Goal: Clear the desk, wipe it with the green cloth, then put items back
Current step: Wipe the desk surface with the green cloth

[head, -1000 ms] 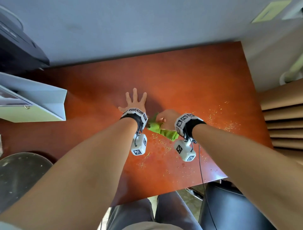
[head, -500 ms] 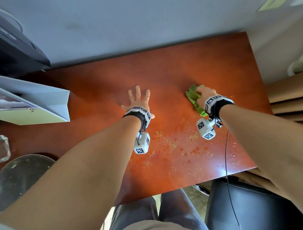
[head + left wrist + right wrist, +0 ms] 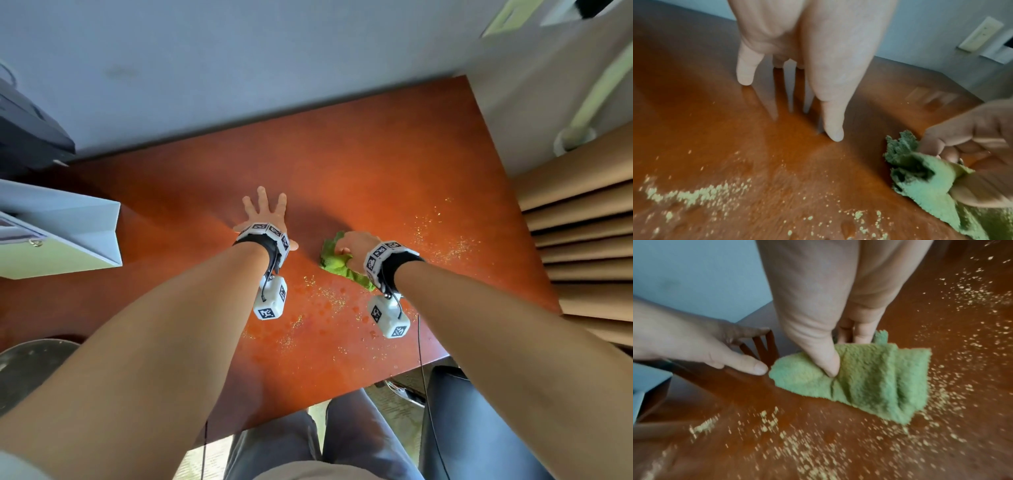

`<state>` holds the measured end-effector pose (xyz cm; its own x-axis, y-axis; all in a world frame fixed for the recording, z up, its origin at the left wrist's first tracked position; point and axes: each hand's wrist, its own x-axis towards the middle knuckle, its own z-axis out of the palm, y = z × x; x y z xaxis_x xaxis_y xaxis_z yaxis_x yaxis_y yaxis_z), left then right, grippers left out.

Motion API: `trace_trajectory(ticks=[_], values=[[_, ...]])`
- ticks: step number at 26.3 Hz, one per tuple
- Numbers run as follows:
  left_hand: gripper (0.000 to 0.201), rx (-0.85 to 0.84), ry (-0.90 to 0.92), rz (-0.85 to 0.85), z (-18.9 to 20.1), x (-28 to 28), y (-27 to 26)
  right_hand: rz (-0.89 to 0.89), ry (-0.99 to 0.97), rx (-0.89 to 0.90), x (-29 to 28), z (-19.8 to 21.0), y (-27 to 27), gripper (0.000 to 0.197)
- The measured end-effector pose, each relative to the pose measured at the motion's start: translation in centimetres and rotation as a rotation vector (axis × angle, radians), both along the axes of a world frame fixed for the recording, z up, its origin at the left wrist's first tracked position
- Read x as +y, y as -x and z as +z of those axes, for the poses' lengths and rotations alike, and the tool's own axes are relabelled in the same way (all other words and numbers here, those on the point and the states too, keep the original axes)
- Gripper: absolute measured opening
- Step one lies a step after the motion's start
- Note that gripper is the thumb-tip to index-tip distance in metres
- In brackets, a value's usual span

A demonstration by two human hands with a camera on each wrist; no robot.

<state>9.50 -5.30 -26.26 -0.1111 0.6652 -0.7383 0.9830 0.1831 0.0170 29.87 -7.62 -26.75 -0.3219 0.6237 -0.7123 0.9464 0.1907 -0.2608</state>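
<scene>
The reddish-brown desk (image 3: 359,164) carries scattered yellow-green crumbs (image 3: 445,240) and wet spots. My right hand (image 3: 356,245) grips the bunched green cloth (image 3: 334,262) and holds it down on the desk near the middle; thumb and fingers curl into the cloth (image 3: 869,378). Just left of it, my left hand (image 3: 263,212) lies flat on the wood with its fingers spread and straight. In the left wrist view the left fingers (image 3: 832,126) touch the desk (image 3: 694,129), with the cloth (image 3: 920,178) at the right.
A white and pale green paper bag (image 3: 58,233) stands on the desk's left end. A dark device (image 3: 27,137) sits at the far left. Brown slats (image 3: 582,240) lie beyond the right edge. A black chair (image 3: 479,428) and my grey trousers (image 3: 308,445) are below the front edge.
My right hand swept the cloth from the middle out to the right, then back left to beside the left hand. The left hand stayed flat on the desk.
</scene>
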Motion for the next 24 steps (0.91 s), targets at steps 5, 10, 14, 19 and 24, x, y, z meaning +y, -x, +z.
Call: trace_trajectory(ticks=[5,10,14,19,24], values=[[0.094,0.017,-0.103,-0.035,0.8,0.6,-2.9,-0.136,-0.063,0.1,1.6,2.0,-2.2,0.034],[0.082,-0.122,-0.186,-0.187,1.0,1.5,-7.6,-0.426,-0.198,0.053,4.4,3.5,-8.8,0.036],[0.093,-0.167,-0.111,-0.139,0.6,2.4,-12.0,-0.576,-0.284,0.014,6.8,3.4,-15.2,0.041],[0.107,-0.147,-0.012,-0.045,-0.2,2.7,-14.3,-0.56,-0.385,-0.006,10.8,2.5,-18.8,0.044],[0.111,-0.149,-0.005,-0.03,-0.3,2.6,-14.3,-0.409,-0.234,-0.025,12.4,1.5,-19.0,0.051]])
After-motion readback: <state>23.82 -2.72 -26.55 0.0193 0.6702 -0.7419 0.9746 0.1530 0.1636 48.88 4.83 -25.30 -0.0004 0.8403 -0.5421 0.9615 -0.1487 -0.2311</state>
